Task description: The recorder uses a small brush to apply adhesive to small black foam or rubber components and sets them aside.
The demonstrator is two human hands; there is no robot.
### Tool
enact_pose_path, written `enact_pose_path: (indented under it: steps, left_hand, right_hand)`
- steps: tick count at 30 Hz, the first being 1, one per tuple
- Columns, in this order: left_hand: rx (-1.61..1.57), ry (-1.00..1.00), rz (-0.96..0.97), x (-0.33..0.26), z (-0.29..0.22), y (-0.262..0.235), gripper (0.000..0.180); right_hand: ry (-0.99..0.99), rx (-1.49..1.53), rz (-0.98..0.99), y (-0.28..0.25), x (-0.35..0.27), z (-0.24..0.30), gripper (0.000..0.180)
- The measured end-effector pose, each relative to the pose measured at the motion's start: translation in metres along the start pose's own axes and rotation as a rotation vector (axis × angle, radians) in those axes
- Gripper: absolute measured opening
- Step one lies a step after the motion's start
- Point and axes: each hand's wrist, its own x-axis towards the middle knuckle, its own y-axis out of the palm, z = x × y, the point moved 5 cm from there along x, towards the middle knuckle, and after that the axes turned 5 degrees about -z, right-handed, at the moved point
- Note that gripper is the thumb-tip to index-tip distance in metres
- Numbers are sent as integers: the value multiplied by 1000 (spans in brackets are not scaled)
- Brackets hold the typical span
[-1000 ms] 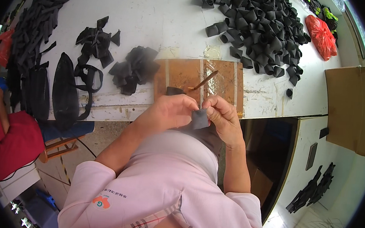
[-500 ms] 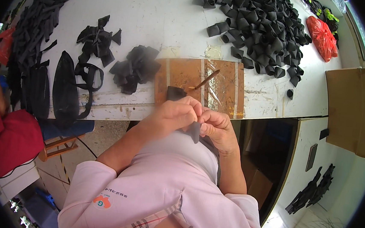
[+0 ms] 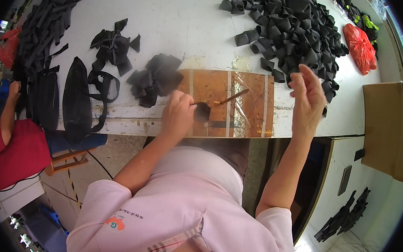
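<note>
My left hand (image 3: 178, 116) is at the left side of a brown board (image 3: 255, 104), its fingertips closed on the edge of a small black fabric piece (image 3: 203, 112). That piece lies on the board near its front edge. My right hand (image 3: 307, 99) is raised right of the board, beside the pile of black fabric loops (image 3: 294, 34). Its fingers are apart and nothing shows in them. A thin brush (image 3: 234, 96) with a dark handle rests across the board. Left of the board lies a heap of flat black fabric pieces (image 3: 153, 79).
Farther left are black scraps (image 3: 114, 48), a dark pouch-like piece with straps (image 3: 78, 97) and a pile of black strips (image 3: 46, 23). A red plastic bag (image 3: 360, 48) and a cardboard box (image 3: 385, 131) stand right. A person in red (image 3: 15, 151) sits at far left.
My hands, together over a small dark piece before, have parted. The right moved up and right toward the loop pile. The left went left to the piece on the board.
</note>
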Motion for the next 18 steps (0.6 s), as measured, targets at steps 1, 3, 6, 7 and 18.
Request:
enact_pose_path:
  steps: [1, 3, 6, 7, 18]
  left_hand:
    - [-8, 23, -41, 0, 3, -3, 12]
    - [-128, 41, 82, 7, 3, -3, 11]
    - [-363, 93, 402, 12, -19, -15, 7]
    - [-478, 125, 566, 9, -30, -17, 4]
    - [-1155, -357, 389, -22, -55, -15, 22]
  right_hand:
    - [139, 154, 95, 15, -22, -6, 26]
    - [161, 64, 371, 39, -72, -22, 24]
    - [-35, -97, 428, 74, -113, -5, 20]
    - [-32, -99, 430, 75, -114, -10, 20]
    - [1046, 1059, 379, 88, -131, -40, 14]
